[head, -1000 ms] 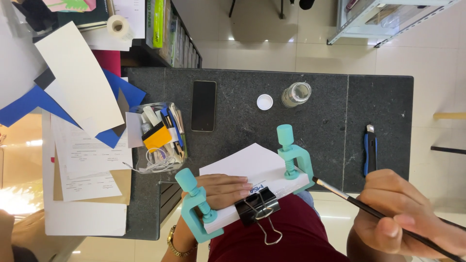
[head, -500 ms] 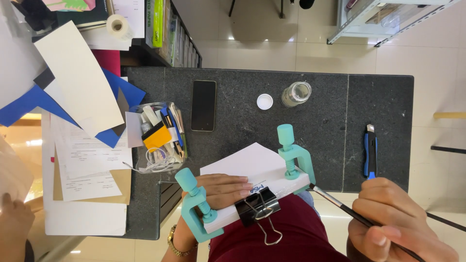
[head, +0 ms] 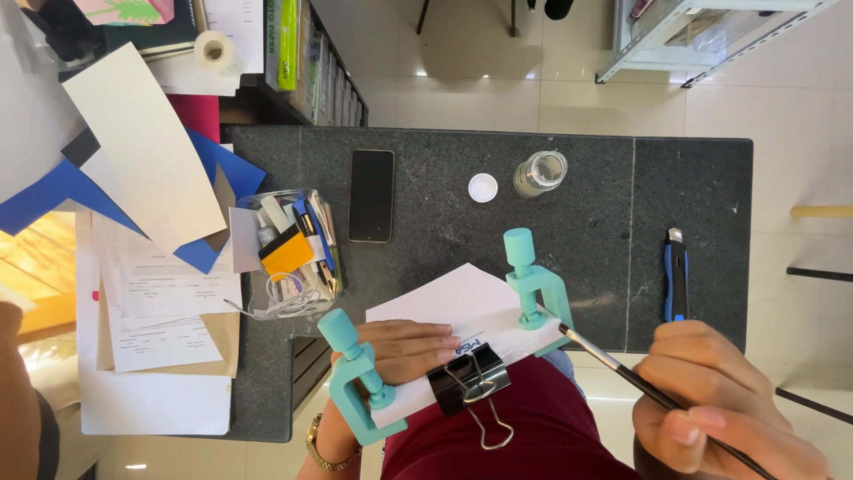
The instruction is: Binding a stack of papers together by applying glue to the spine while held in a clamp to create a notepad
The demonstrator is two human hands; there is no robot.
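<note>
Papers [head: 147,267] in white and blue spill over the left edge of the dark stone tabletop [head: 426,178], crowding that side. Just right of them stands a clear jar of pens [head: 289,249], and beside it a black phone [head: 371,194] lies flat with bare stone around it. Near the front edge, the left hand [head: 404,348] lies flat, fingers spread open, pressing on a white paper block [head: 462,311] that overhangs the edge toward the person. Two teal screw clamps [head: 354,378] pin the block at its ends, and a black binder clip [head: 466,387] bites its front edge between them. Farther back, a white cap [head: 482,188] and a small glass jar [head: 539,172] sit well apart from the block, with open stone between. A blue utility knife [head: 676,276] lies near the right edge. The right hand [head: 711,404], off the front edge, is closed around a thin brush [head: 640,387], its tip just beside the right clamp.
</note>
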